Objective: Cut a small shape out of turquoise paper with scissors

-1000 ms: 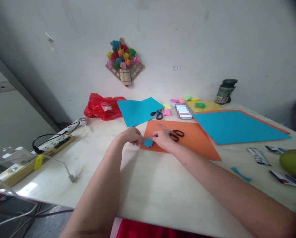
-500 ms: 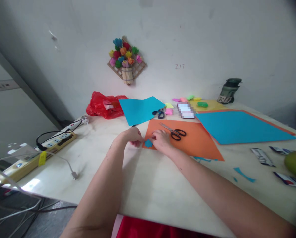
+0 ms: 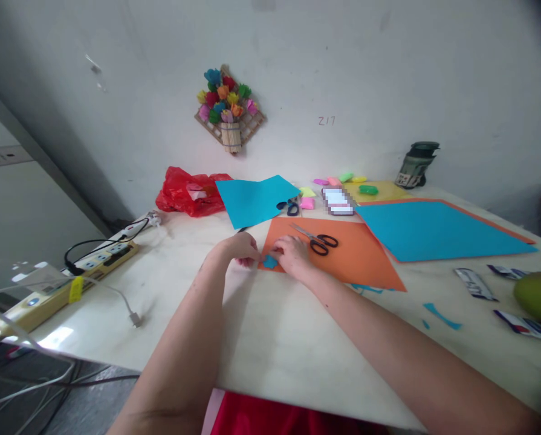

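A small cut piece of blue paper [image 3: 270, 261] lies at the left corner of an orange sheet [image 3: 361, 254]. My left hand [image 3: 243, 249] is closed in a pinch at the piece's left edge, its fingertips partly hidden. From the other side, my right hand [image 3: 292, 254] rests on the orange sheet, with thumb and finger closed on the piece's upper right edge. Black-handled scissors [image 3: 322, 243] lie just beyond the right hand, blades pointing left. Behind both hands are a larger blue sheet [image 3: 256, 199] and a second pair of scissors [image 3: 292, 209].
Stacked blue sheets [image 3: 447, 232] lie right, near blue scraps [image 3: 442, 316], wrappers [image 3: 475, 284] and a green fruit [image 3: 540, 298]. A phone [image 3: 338, 200], clay packets [image 3: 367, 190] and a bottle [image 3: 417, 164] stand behind. Left are a power strip [image 3: 100, 258] and red bag [image 3: 188, 193].
The whole view has shifted slightly. Both hands stay at the small blue piece, with only slight finger movement. Nothing else has visibly moved.
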